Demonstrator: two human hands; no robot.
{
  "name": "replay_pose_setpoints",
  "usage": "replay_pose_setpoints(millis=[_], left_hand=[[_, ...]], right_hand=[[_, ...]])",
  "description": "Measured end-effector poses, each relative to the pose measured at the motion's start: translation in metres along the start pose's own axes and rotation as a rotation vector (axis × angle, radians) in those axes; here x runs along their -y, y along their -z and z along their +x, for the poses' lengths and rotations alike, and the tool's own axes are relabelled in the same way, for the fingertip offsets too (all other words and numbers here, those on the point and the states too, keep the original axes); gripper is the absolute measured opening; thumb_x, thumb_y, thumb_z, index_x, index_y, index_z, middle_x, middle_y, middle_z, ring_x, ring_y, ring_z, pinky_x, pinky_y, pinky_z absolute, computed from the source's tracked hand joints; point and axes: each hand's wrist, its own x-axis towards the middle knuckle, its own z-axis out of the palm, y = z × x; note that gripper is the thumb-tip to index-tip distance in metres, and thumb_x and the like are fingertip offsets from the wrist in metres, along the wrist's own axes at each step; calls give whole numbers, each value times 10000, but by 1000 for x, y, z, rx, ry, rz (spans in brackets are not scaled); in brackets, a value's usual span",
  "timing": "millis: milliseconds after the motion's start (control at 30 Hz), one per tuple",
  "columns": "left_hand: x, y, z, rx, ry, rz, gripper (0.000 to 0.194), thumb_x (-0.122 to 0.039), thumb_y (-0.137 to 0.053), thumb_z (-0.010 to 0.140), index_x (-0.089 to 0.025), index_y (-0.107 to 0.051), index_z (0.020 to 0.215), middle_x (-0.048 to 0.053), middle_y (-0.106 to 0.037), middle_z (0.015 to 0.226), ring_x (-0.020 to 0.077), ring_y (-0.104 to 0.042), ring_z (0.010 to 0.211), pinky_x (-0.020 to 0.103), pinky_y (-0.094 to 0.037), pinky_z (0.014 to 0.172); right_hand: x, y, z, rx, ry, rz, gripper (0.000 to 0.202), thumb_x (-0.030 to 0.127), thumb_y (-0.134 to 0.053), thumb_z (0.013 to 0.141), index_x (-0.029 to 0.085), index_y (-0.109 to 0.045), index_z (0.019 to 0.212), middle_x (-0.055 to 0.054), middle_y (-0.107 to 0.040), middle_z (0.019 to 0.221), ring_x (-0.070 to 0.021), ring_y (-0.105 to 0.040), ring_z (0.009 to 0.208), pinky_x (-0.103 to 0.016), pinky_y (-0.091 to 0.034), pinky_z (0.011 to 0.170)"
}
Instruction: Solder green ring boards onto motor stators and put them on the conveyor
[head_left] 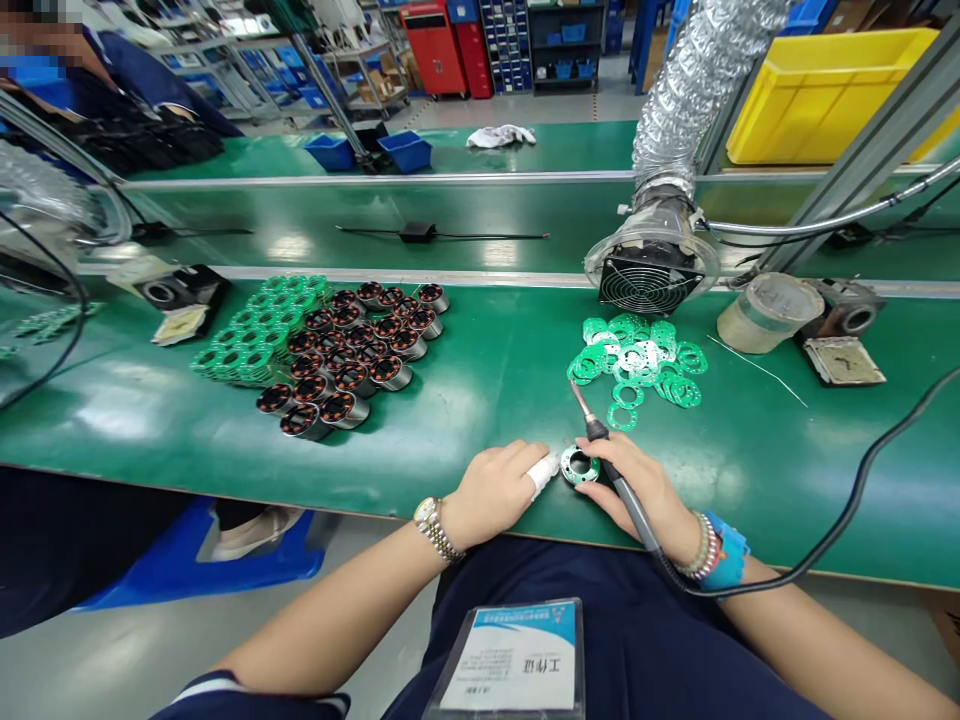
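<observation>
A round motor part with a green ring board on top (pixel 580 465) stands upright near the table's front edge. My left hand (pixel 496 490) is at its left side, fingers together, a white-wrapped finger and thumb tip against it. The thumb and fingertips of my right hand (pixel 651 490) pinch its right side. That hand also holds a soldering iron (pixel 628 500), which lies across it with the tip pointing up and left. Beyond it lies a loose pile of green ring boards (pixel 637 362).
Copper-wound motor parts (pixel 352 376) and stacked green board panels (pixel 259 335) stand to the left. A fan with a foil duct (pixel 651 280) sits behind the rings. At right are a round tub (pixel 769 312), an iron stand (pixel 847 310) and the iron's black cable (pixel 862 480).
</observation>
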Motion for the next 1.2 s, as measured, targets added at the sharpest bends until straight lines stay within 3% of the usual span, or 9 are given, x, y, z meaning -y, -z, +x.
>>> replay_pose_setpoints(millis=[133, 233, 400, 500, 600, 733, 833, 1033, 1200], left_hand=[[2, 2, 2, 11, -67, 44, 159, -148, -433, 848, -127, -587, 881, 74, -641, 847, 166, -554, 678, 261, -438, 538], [2, 4, 9, 81, 57, -147, 171, -179, -437, 838, -146, -604, 819, 69, -627, 822, 155, -549, 695, 249, -433, 573], [0, -1, 29, 319, 726, -1095, 167, -199, -440, 751, -153, -511, 606, -6, -511, 548, 98, -495, 495, 203, -395, 476], [-1, -2, 34, 439, 995, -1403, 150, -213, -399, 724, -161, -465, 599, -24, -467, 480, 89, -459, 389, 193, -350, 382], [0, 2, 27, 413, 854, -1254, 181, -256, -424, 773, -152, -521, 662, -4, -531, 543, 102, -506, 448, 215, -408, 434], [1, 7, 10, 120, 358, -523, 180, -269, -498, 838, -165, -608, 935, 55, -647, 843, 150, -593, 719, 273, -478, 648], [2, 5, 3, 4, 111, -155, 179, -211, -481, 861, -162, -597, 988, 68, -661, 915, 165, -602, 761, 277, -479, 645], [2, 5, 8, 21, -63, 86, 156, -195, -458, 854, -134, -599, 877, 67, -629, 806, 159, -548, 649, 273, -437, 529], [1, 9, 11, 54, -53, 127, 170, -217, -459, 843, -140, -608, 813, 57, -592, 720, 162, -528, 620, 276, -417, 521]], right_hand=[[0, 0, 0, 12, 4, -3, 314, 185, -580, 824, 217, -478, 1120, -73, -596, 1036, -189, -565, 943, -333, -491, 821], [-1, 0, 0, 12, 14, -7, 314, 178, -584, 822, 213, -476, 1114, -78, -595, 1037, -191, -562, 930, -336, -490, 812], [-3, -1, 0, 18, 38, -23, 299, 197, -567, 836, 221, -467, 1117, -84, -597, 1046, -199, -562, 936, -357, -494, 812], [-4, -1, 0, 20, 47, -35, 286, 203, -562, 840, 219, -468, 1110, -89, -598, 1046, -205, -561, 949, -367, -494, 818], [-4, -1, 0, 16, 37, -33, 287, 201, -561, 840, 220, -468, 1110, -88, -596, 1036, -204, -561, 939, -365, -499, 807], [-4, -2, -1, 13, 41, -18, 289, 207, -559, 841, 219, -469, 1115, -86, -591, 1026, -203, -558, 933, -369, -499, 804], [-4, -2, -2, 6, 40, -17, 288, 203, -563, 838, 217, -475, 1112, -85, -593, 1021, -207, -558, 950, -374, -494, 822], [-5, -3, -2, 3, 38, -20, 282, 201, -561, 835, 215, -483, 1105, -86, -596, 1013, -204, -563, 939, -362, -499, 806], [-4, -3, -1, -4, 46, -18, 274, 203, -550, 841, 219, -477, 1105, -87, -595, 1016, -209, -559, 956, -379, -496, 825]])
